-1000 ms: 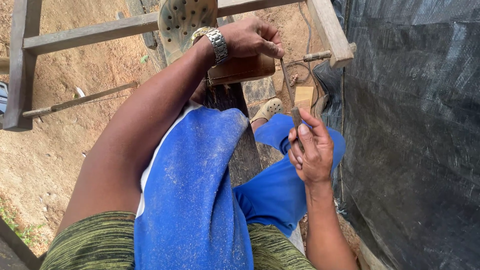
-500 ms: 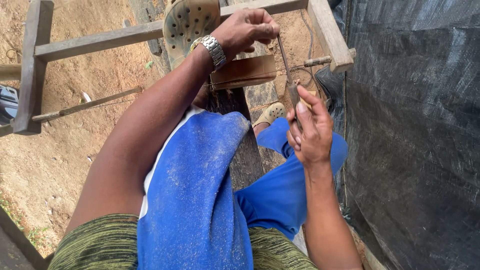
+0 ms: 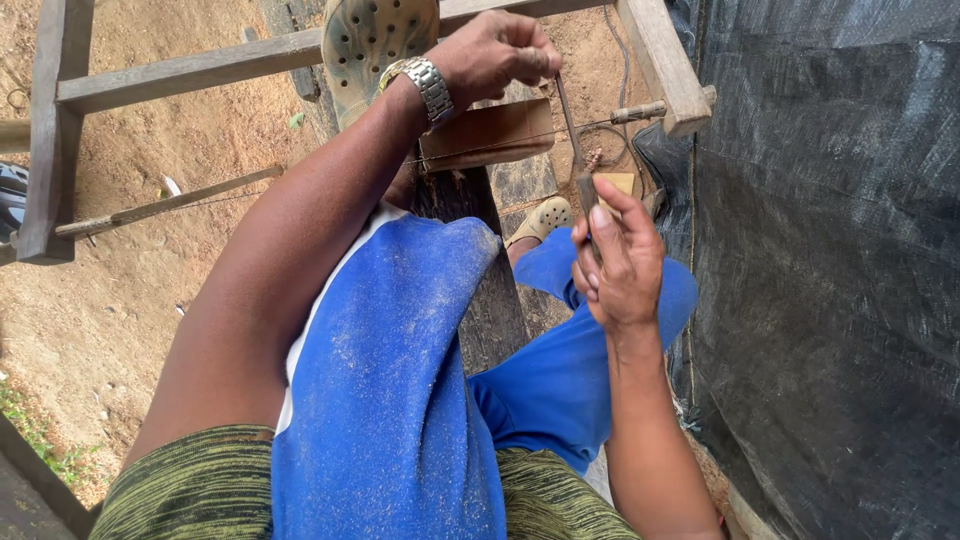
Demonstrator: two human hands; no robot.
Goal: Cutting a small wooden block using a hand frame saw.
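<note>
- The thin metal rod [image 3: 572,135] stands nearly upright between the person's two hands, over the wooden block [image 3: 487,133] at the end of the dark plank [image 3: 490,270] they straddle.
- At far left, a wooden frame [image 3: 190,68] of pale beams lies across sandy, sawdust-strewn ground [image 3: 120,300]; a slim stick [image 3: 165,203] with a taut string runs below it.
- A perforated clog [image 3: 375,40] on the person's foot braces against the frame's crossbeam.
- The left hand [image 3: 495,50], with a metal wristwatch [image 3: 428,85] on its wrist, pinches the rod's top end, its grip closed tight around it.
- Blue shorts [image 3: 390,380] dusted with sawdust cover the raised left leg, which hides much of the plank.
- The right hand [image 3: 620,260] has its grip closed around the rod's lower part, the fingers curled in and the thumb on top; what sits at the rod's lower tip I cannot make out.
- A string [image 3: 530,140] stretches taut across the block towards a small wooden peg [image 3: 640,110] in the right beam.
- By the look of it, the work is mid-way: the block seems uncut, the rod is held and not yet set down on anything.
- A second clog [image 3: 545,218] rests on the ground beyond the right knee.
- Black sheeting [image 3: 830,280] walls off the right side, close to the right arm, leaving little elbow room.
</note>
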